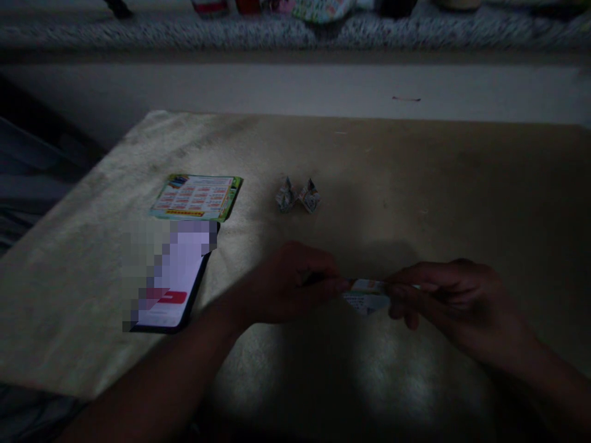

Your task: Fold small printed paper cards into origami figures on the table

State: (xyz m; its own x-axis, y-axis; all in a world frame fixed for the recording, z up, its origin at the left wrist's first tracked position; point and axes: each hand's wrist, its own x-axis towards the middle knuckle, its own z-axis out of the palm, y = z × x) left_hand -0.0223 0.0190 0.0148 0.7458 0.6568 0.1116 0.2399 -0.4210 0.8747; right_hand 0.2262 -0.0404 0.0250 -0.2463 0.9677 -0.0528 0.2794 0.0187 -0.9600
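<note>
Between my two hands, a small folded piece of printed paper (pixel 367 301) is held just over the table. My left hand (pixel 300 283) pinches its left corner between thumb and fingers. On the other side, my right hand (pixel 443 298) grips the right end, its fingers covering that part. The paper's lower part comes to a point and shows small print. Beyond my hands stand two small folded-paper figures (pixel 298 198) with pointed tips, side by side and made of similar printed paper.
A lit smartphone (pixel 178 283) lies left of my left forearm, its screen partly blurred out. Just behind it is a printed calendar card (pixel 198 195) with a green border. The table (pixel 415 166) meets a white wall, with a speckled stone ledge (pixel 258 38) holding several items above.
</note>
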